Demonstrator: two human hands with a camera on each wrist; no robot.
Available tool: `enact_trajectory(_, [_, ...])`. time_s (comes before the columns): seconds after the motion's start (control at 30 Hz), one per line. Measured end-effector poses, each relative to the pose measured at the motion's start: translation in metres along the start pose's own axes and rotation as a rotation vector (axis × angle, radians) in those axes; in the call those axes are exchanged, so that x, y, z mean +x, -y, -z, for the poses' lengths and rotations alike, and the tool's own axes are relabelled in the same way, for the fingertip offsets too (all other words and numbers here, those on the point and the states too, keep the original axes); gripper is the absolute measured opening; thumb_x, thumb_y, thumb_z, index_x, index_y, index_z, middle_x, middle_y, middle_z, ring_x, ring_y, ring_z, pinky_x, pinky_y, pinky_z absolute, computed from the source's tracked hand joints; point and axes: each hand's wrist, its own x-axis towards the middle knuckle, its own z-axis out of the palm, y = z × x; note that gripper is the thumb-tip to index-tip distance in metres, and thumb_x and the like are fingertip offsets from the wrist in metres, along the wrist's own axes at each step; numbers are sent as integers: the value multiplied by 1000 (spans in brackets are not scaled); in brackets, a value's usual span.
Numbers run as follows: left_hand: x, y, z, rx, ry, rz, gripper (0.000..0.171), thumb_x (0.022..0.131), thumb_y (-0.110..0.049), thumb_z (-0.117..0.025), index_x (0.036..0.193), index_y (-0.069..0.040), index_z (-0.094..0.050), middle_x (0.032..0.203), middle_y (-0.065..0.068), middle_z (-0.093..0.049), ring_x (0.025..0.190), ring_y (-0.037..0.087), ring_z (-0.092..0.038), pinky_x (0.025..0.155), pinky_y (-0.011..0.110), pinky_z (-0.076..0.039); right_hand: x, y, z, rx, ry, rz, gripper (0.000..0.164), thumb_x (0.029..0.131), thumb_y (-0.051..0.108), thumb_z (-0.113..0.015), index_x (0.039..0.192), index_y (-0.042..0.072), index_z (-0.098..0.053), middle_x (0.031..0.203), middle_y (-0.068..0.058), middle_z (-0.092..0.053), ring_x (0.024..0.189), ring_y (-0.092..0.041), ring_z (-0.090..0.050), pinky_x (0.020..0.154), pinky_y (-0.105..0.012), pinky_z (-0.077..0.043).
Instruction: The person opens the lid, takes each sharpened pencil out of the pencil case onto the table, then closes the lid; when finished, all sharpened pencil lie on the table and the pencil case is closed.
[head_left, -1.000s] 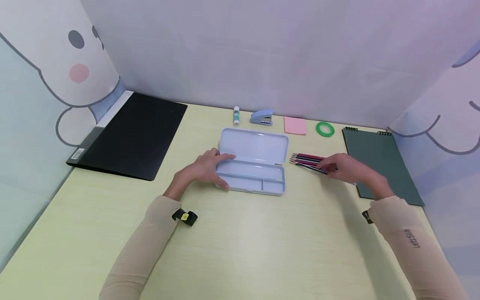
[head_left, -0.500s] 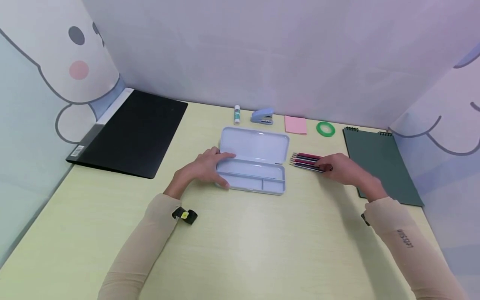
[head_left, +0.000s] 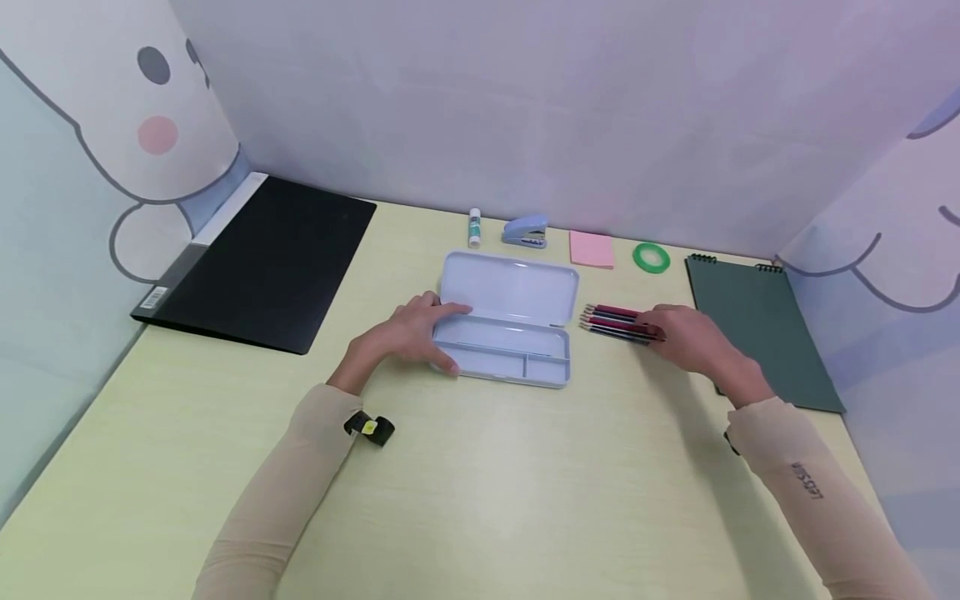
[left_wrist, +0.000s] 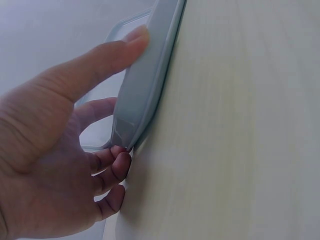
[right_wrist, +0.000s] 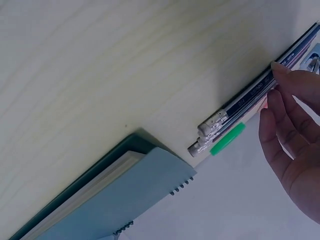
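A light blue pencil case (head_left: 510,289) lies with its lid folded back, its compartments holding nothing visible. My left hand (head_left: 408,330) grips its left end; in the left wrist view the thumb presses the side of the case (left_wrist: 145,75) and the fingers curl at its corner. To the right of the case lie several red and dark pencils (head_left: 611,320), side by side, points toward the case. My right hand (head_left: 686,337) holds them near their eraser ends. Thumb and fingertips sit on the dark pencils (right_wrist: 250,97) in the right wrist view, metal eraser ends sticking out.
Along the back stand a glue stick (head_left: 474,227), a light blue stapler (head_left: 525,232), pink sticky notes (head_left: 591,249) and a green tape roll (head_left: 651,257). A dark green spiral notebook (head_left: 765,329) lies at right, a black folder (head_left: 262,258) at left.
The front pencil, angled a second ago, now lies parallel with the others as my right hand draws them together. My left hand stays on the pencil case.
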Motion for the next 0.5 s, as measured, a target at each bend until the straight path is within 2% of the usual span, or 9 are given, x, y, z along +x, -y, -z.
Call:
enact_trajectory(0.3, [2,0,0,15,1,-8,97,70,-43,-89,153,-29,-41,129,14,-42,113,30,-41,90,41,-39,0,-4,2,24,-2,-58,36,87,3,-72,122,0,-68,112,-20,-67,95,-33,-63,87,-54,-51])
enact_trajectory(0.5, [1,-1,0,21,-3,-10,97,70,-44,-89,153,-28,-41,126,14,-43,111,29,-41,87,39,-38,0,-4,4,39,-9,-54,38,86,3,-74,123,0,-67,112,-20,-66,95,-33,-63,87,-55,-51])
